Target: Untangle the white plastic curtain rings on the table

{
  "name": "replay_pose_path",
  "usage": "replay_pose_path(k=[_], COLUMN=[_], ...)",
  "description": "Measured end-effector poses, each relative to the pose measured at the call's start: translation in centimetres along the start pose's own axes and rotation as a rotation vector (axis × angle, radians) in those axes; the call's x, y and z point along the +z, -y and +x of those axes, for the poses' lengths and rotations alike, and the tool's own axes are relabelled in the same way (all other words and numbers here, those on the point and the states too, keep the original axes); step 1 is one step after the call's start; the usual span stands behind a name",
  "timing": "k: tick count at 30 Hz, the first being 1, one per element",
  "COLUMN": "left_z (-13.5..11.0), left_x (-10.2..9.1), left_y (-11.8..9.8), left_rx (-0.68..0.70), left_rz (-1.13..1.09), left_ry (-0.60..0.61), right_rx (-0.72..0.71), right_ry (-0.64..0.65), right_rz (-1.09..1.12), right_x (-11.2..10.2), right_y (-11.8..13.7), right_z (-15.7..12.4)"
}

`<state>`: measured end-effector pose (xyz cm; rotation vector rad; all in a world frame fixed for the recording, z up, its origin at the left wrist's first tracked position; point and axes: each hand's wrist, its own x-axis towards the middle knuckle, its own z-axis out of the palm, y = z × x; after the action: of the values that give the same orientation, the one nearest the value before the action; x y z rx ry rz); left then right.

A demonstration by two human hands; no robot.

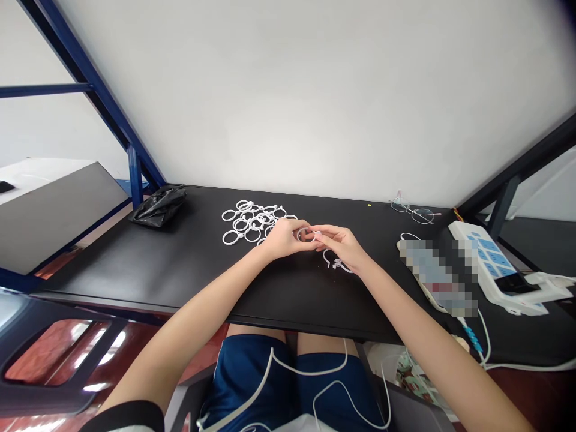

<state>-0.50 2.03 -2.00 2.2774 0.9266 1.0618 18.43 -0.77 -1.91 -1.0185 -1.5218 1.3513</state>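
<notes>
Indoor workspace: black desk (180, 264), power strip (488, 261)

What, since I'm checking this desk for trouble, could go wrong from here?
The white plastic ring pinched between the left hand and the right hand could slip and drop onto the nearby pile of rings, getting mixed in. The loose white piece just below the right hand might snag on the person's movements. The white cord draped over the person's lap could catch if they shift, perhaps tugging whatever it connects to.
</notes>
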Motion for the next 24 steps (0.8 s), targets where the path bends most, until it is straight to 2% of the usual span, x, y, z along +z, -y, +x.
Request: replay_pose_path(k=[4, 8, 14, 24], left_z=[-0.01, 0.05, 0.09, 0.09], left_x=[-0.22, -0.37, -0.17, -0.32], left_y=[0.0, -0.25, -0.37, -0.85], left_rx=[-0.016, -0.035, -0.039, -0.16], left_rz=[-0.017, -0.045, -0.048, -0.237], left_ry=[-0.01, -0.008, -0.039, 0.03], right_rx=[0.005, -0.048, -0.138, -0.174], right_ry=[-0.074, -0.144, -0.156, -0.161], right_rz=[0.023, -0.032, -0.098, -0.206], right_x=[-0.04, -0.4, -0.5, -0.1], right_y=[-0.08, -0.37, -0.55, 0.12], right_z=[-0.02, 0.09, 0.09, -0.41])
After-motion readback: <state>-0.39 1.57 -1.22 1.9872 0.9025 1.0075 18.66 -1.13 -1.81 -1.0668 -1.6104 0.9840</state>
